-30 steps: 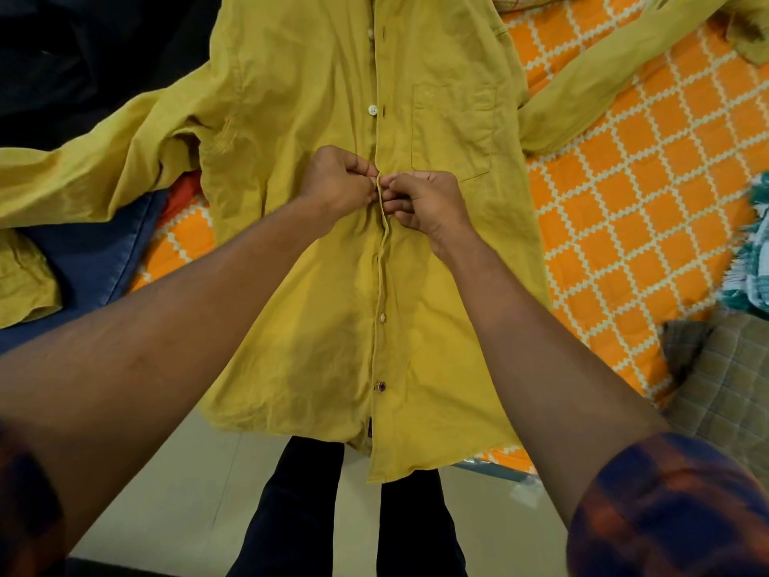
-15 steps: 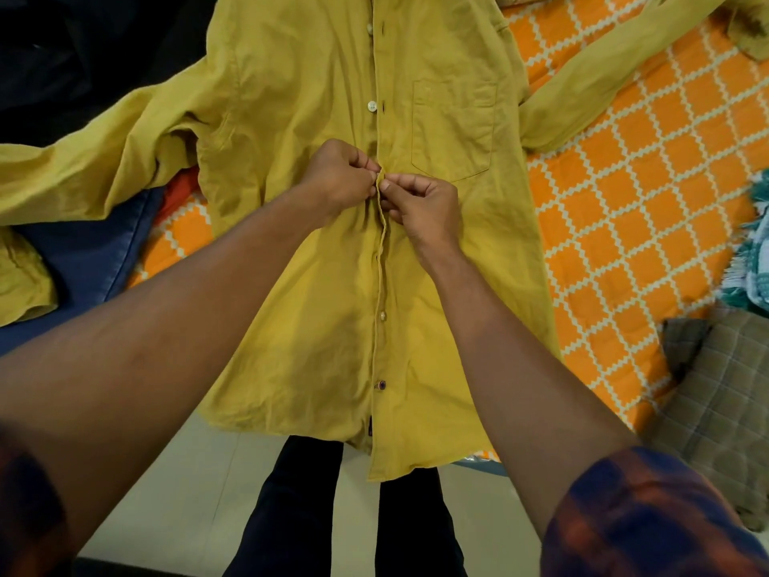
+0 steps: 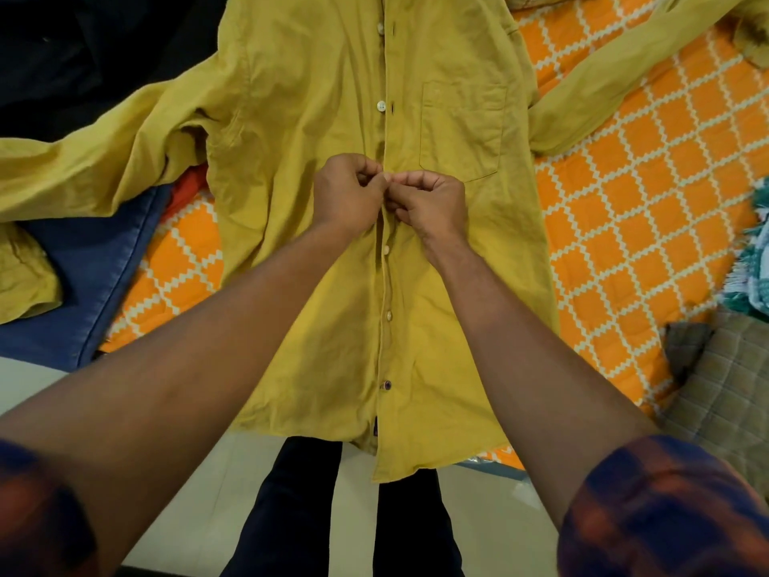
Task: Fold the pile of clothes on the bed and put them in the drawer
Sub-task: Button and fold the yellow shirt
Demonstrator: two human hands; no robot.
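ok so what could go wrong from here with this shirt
The left hand and right hand pinch the front edges of the yellow shirt mid-chest; a button pushed into the wrong hole could skew the front. The hem hangs past the bed edge, so a tug might slide the shirt towards the floor. One sleeve lies over the blue garment and may drag it along when folded.
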